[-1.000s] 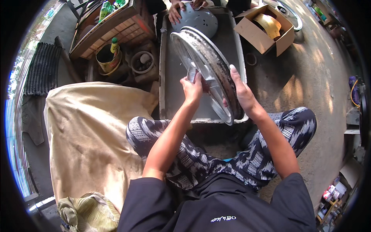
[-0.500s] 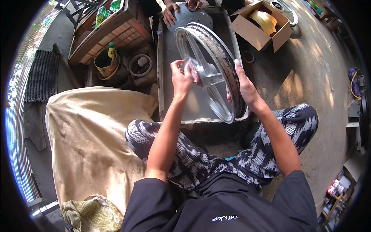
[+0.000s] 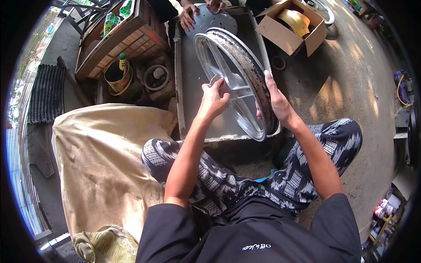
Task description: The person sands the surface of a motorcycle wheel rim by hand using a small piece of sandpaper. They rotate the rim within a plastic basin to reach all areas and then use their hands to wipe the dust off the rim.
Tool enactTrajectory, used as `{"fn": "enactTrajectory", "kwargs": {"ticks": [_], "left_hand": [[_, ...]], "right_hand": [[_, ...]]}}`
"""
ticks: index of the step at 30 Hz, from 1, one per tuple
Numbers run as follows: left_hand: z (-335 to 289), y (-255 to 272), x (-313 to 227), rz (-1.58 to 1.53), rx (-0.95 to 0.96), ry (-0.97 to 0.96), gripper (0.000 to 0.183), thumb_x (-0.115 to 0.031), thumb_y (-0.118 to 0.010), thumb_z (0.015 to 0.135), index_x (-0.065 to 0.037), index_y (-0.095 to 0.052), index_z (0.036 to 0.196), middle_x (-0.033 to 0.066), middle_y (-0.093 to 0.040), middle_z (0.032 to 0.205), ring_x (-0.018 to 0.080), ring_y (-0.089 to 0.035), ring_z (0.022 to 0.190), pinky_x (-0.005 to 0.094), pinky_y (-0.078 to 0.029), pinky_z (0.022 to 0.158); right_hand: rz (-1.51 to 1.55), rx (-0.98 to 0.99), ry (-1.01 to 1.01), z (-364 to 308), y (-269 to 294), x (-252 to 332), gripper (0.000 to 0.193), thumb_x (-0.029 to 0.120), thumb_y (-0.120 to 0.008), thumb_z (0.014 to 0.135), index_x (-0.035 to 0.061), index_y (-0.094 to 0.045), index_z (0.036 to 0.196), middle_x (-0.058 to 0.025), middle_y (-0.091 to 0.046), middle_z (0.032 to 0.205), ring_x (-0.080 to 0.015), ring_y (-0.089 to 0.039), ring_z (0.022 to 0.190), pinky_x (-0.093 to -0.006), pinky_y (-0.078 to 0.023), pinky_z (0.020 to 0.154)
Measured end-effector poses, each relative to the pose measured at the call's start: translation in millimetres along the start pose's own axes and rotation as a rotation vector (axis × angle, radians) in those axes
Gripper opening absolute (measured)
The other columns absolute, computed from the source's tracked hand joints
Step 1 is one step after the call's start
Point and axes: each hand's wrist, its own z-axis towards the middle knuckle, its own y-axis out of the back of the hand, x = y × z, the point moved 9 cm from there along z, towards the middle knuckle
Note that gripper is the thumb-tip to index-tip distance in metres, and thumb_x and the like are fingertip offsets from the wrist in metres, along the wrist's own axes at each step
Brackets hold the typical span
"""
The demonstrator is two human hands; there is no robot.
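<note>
A worn silver motorcycle wheel rim (image 3: 246, 59) stands tilted in a shallow rectangular basin (image 3: 179, 94), its broad spokes showing inside the hoop. My right hand (image 3: 280, 103) grips the outer edge on the right, thumb along the outside and fingertips showing through within. My left hand (image 3: 214, 100) is closed, its fingers bent against the spokes near the hub. A small thin greyish piece seems to stick out above those fingers; I cannot make out what it is. The basin's bottom looks wet and grey.
Across the basin, another person's hands (image 3: 187, 18) hold a grey dome with holes (image 3: 213, 22). An open cardboard box (image 3: 280, 38) stands far right, a wooden crate (image 3: 131, 37) far left. Beside the crate are a yellow bucket (image 3: 117, 83) and a white tub (image 3: 157, 78). Beige cloth (image 3: 109, 144) lies left.
My left hand has shifted slightly right and downward along the spokes, its fingers now turned in toward the hub. My right hand keeps its hold on the wheel rim.
</note>
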Motion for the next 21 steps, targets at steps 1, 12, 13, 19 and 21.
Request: {"fn": "enactTrajectory", "kwargs": {"ticks": [1,12,13,19,21], "left_hand": [[-1,1,-1,0.005,-0.003,-0.012,0.063,-0.023,-0.06,0.086,-0.009,-0.05,0.146,0.0313,-0.043,0.131,0.0451,-0.059,0.115,0.0468,-0.048,0.105],[-8,5,-13,0.273,-0.058,-0.08,0.06,-0.024,-0.058,0.086,-0.014,-0.049,0.144,0.0318,-0.044,0.128,0.0498,-0.066,0.097,0.0525,-0.055,0.09],[-9,6,-12,0.287,-0.069,-0.068,0.06,-0.024,-0.058,0.086,-0.014,-0.048,0.144,0.0316,-0.045,0.127,0.0494,-0.066,0.097,0.0524,-0.055,0.088],[-11,6,-17,0.289,-0.148,-0.129,0.057,-0.02,-0.06,0.084,-0.011,-0.053,0.14,0.0303,-0.047,0.123,0.0478,-0.068,0.09,0.0526,-0.057,0.084],[-12,7,-16,0.274,-0.149,-0.092,0.057,-0.02,-0.06,0.084,-0.011,-0.053,0.14,0.0306,-0.047,0.124,0.0482,-0.067,0.093,0.0525,-0.055,0.087]], "right_hand": [[-0.006,0.012,0.001,1,-1,-1,0.078,0.074,-0.03,0.099,0.0046,-0.061,0.085,-0.0068,-0.057,0.066,-0.0181,-0.061,0.055,-0.0325,-0.054,0.056],[-0.047,0.028,0.017,3,-9,2,0.075,0.073,-0.03,0.1,0.0051,-0.06,0.086,-0.0062,-0.056,0.064,-0.0173,-0.06,0.054,-0.0315,-0.053,0.055],[-0.051,0.027,0.015,3,-8,1,0.075,0.073,-0.03,0.1,0.0051,-0.06,0.086,-0.0062,-0.056,0.064,-0.0172,-0.06,0.054,-0.0315,-0.053,0.055],[-0.061,0.039,0.019,3,-13,3,0.075,0.073,-0.031,0.099,0.0051,-0.06,0.086,-0.0062,-0.056,0.065,-0.0169,-0.06,0.054,-0.0315,-0.053,0.055],[-0.055,0.037,0.018,2,-13,3,0.076,0.074,-0.031,0.099,0.005,-0.06,0.086,-0.0062,-0.056,0.065,-0.0168,-0.06,0.054,-0.0315,-0.053,0.055]]}}
